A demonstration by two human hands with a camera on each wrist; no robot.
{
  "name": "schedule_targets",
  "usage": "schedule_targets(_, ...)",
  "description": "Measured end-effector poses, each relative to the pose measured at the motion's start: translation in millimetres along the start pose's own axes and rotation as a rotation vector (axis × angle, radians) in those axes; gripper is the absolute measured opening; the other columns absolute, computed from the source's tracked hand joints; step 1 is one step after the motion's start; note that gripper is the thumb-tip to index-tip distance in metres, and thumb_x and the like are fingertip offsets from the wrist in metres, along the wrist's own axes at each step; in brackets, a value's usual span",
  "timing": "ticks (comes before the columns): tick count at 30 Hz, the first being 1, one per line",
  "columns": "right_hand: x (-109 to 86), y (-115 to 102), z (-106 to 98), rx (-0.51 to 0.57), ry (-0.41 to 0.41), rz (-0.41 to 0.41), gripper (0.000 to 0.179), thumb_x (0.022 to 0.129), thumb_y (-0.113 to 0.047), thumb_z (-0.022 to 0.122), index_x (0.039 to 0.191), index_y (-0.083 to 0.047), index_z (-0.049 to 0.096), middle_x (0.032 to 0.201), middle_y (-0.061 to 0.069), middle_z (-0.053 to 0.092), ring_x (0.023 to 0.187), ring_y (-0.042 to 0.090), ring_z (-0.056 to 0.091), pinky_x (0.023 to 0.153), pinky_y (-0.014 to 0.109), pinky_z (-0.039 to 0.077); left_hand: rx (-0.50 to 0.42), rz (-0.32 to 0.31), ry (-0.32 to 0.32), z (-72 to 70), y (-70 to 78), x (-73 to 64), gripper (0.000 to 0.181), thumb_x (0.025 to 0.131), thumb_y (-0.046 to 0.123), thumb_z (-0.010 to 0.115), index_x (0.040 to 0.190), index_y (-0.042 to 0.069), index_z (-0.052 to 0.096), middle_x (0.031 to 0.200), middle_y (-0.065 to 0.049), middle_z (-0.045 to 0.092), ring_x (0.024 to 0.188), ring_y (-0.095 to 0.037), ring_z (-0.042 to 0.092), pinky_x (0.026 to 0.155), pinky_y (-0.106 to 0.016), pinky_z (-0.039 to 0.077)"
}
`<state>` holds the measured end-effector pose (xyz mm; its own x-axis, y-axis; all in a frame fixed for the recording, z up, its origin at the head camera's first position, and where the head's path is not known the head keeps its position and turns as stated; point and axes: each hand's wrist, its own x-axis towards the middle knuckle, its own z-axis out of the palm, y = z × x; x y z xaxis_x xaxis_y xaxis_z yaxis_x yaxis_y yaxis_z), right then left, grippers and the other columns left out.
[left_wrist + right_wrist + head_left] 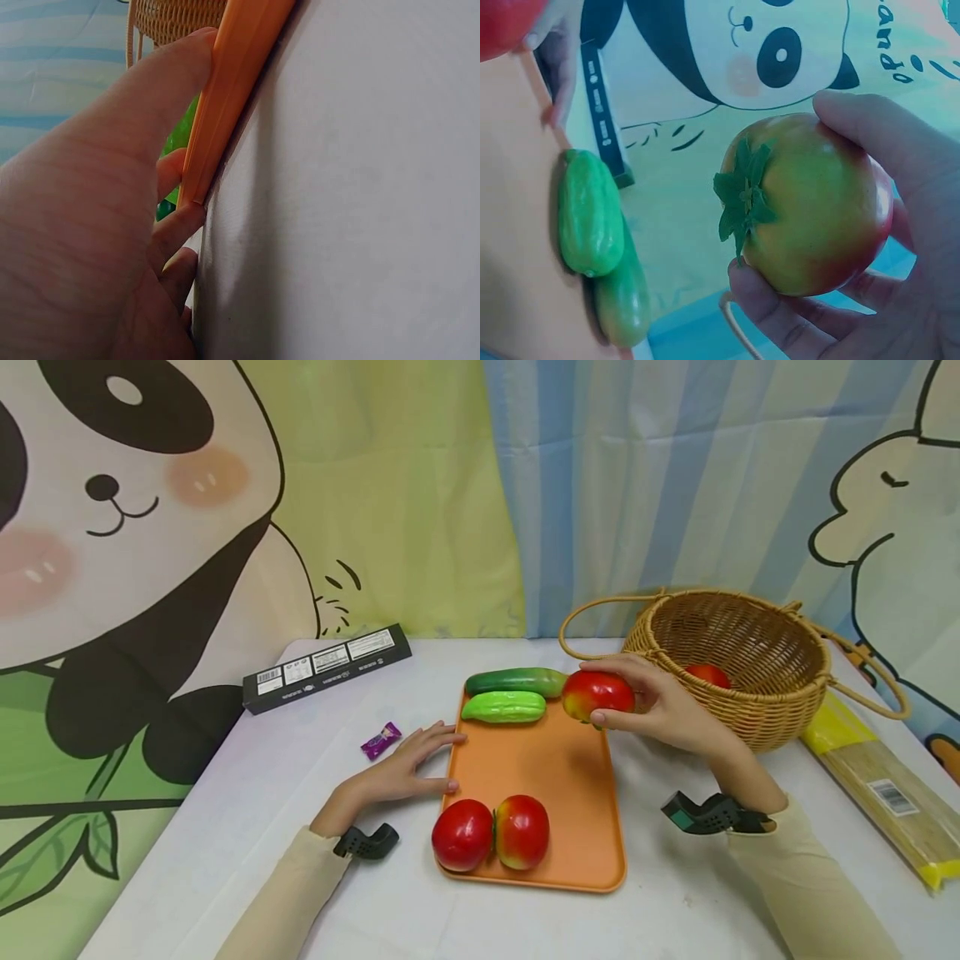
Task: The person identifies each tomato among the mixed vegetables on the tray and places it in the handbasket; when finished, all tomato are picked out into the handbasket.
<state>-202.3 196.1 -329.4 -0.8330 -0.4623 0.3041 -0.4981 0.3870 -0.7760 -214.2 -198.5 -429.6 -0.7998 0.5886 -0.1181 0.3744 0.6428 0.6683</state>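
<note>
A person in cream sleeves works at a white table (660, 902) with both bare hands. The right hand (663, 706) curls its thumb and fingers around a red-and-yellow tomato (598, 695) — held in the air, and in the head view it appears over the far right corner of an orange tray (536, 760). The right wrist view shows the tomato's green leafy top turned away from the palm. The left hand (401, 766) is spread, its thumb and fingertips touching the tray's left side. At the tray's far end a dark green cucumber (510, 682) lies behind a shorter, bright green vegetable (504, 707). In the near left corner sit two more tomatoes side by side, a left tomato (462, 835) and a right tomato (522, 832), their leafy ends facing each other. Just beyond the right hand stands a wicker basket (765, 718) with a red item (708, 675) inside, only partly visible; a clear package with yellow ends (881, 789) lies beside it. To the left of the tray are a purple wrapped sweet (382, 741) and, farther back, a long black box (327, 668). Behind everything hangs a backdrop (427, 485) — yellow, striped blue, and printed with a large cartoon panda (157, 477).
</note>
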Motion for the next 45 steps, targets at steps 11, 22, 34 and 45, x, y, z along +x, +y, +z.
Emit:
schedule_targets(11,-3.2,-3.3,-10.1,0.118,0.067,0.035,0.058,0.086,-0.003,0.073,0.14,-0.008,0.051,0.134,0.002,0.048,0.109,0.015,0.057,0.087,0.019,0.052,0.007,0.001,0.002,-0.2,-2.8,-1.8,0.071,0.086,0.051,0.069,0.148,0.038,0.038,0.162,-0.004,0.02,0.15,-0.033,0.005,0.12,-0.055,0.001)
schedule_targets(22,-5.9,-4.9,-25.8,0.092,0.168,-0.043,0.059,0.083,0.007,0.071,0.137,-0.005,0.052,0.131,-0.004,0.05,0.109,0.012,0.057,0.087,0.014,0.051,0.002,0.014,0.003,-2.4,-0.8,-1.5,0.071,0.086,0.049,0.069,0.148,0.036,0.037,0.162,-0.005,0.02,0.15,-0.033,0.004,0.119,-0.055,0.001)
schedule_targets(34,-9.9,-6.1,-42.2,0.066,0.241,-0.083,0.062,0.082,0.012,0.069,0.139,-0.006,0.052,0.134,0.0,0.051,0.11,0.015,0.056,0.085,0.014,0.052,-0.008,0.016,0.008,-2.4,1.7,-2.4,0.071,0.086,0.049,0.069,0.148,0.036,0.038,0.162,-0.004,0.02,0.15,-0.031,0.005,0.118,-0.059,0.002)
schedule_targets(45,-20.2,-1.9,-58.5,-0.007,0.302,0.008,0.063,0.085,0.006,0.069,0.143,-0.011,0.049,0.135,-0.004,0.049,0.109,0.011,0.056,0.085,0.01,0.049,-0.001,0.012,0.006,-0.2,2.3,-0.9,0.07,0.086,0.049,0.069,0.148,0.037,0.038,0.162,-0.004,0.02,0.15,-0.032,0.005,0.118,-0.06,0.003)
